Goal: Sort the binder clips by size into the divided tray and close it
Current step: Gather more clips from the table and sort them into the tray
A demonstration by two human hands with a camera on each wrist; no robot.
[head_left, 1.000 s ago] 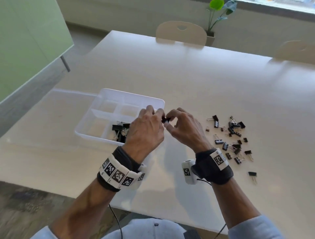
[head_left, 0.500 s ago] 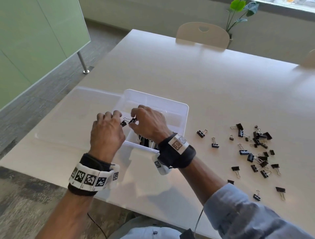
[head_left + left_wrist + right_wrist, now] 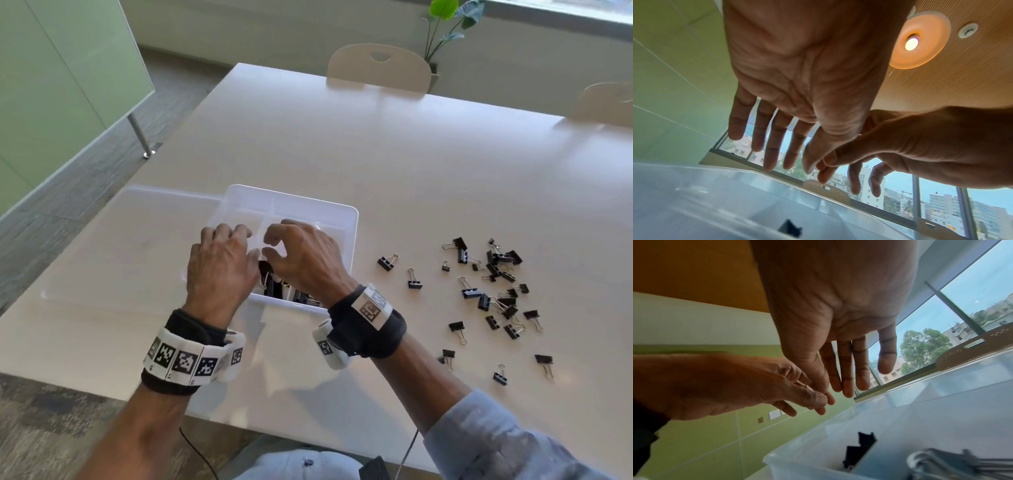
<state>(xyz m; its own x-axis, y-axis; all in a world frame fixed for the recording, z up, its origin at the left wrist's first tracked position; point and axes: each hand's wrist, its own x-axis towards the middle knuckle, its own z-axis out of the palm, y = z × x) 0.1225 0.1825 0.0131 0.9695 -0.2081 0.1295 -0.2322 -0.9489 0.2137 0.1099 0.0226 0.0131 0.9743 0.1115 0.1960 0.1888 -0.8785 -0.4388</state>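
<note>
The clear divided tray [image 3: 350, 219] sits in front of me, its clear lid [image 3: 137, 240] lying open to the left. Black binder clips [image 3: 274, 284] lie in its near compartments, also seen in the right wrist view as a black clip [image 3: 859, 449] and wire handles [image 3: 945, 465]. My left hand [image 3: 239, 243] and right hand [image 3: 270, 245] hover side by side over those compartments. Both wrist views show the left hand [image 3: 777, 154] and the right hand [image 3: 844, 381] with straight, spread fingers and nothing in them. Several loose black clips [image 3: 493, 284] of mixed sizes lie scattered on the table to the right.
The pale table [image 3: 376, 154] stretches far behind the tray. Two chairs [image 3: 378, 68] stand at its far side with a potted plant [image 3: 445, 20] behind. The table's near edge runs just under my wrists; a green partition [image 3: 51, 85] stands to the left.
Half a second ago each hand pinched a small clip over the tray. Now the fingers have spread, the clips are out of them, and both hands hang over the near compartments.
</note>
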